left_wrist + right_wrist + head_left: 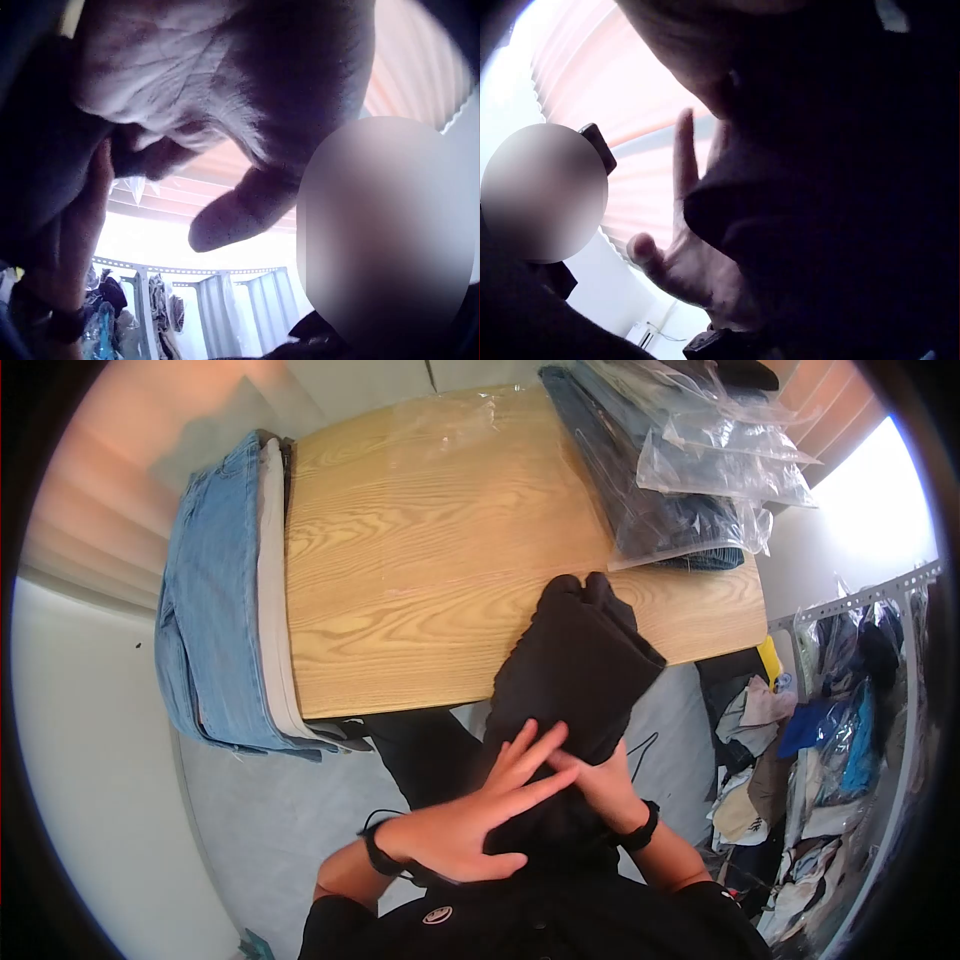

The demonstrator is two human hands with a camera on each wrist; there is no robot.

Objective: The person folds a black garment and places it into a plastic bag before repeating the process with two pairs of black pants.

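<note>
A folded black garment [570,660] is held up in front of the body, its far end overlapping the table's near edge in the head view. My right hand [608,792] grips its right side, with the thumb over the top and the other fingers hidden. Flat over the near part of the cloth lies my left hand [500,805], fingers straight and spread, fingertips on the fabric. The left wrist view shows that palm [225,82] from below, thumb apart. In the right wrist view, dark cloth [840,225] fills much of the picture.
Folded blue jeans [215,600] and a light garment [278,590] hang over the left edge of the wooden table [430,570]. A pile of bagged clothes [690,480] sits at the back right. Further right, a rack [860,600] stands by heaped clothing [760,760].
</note>
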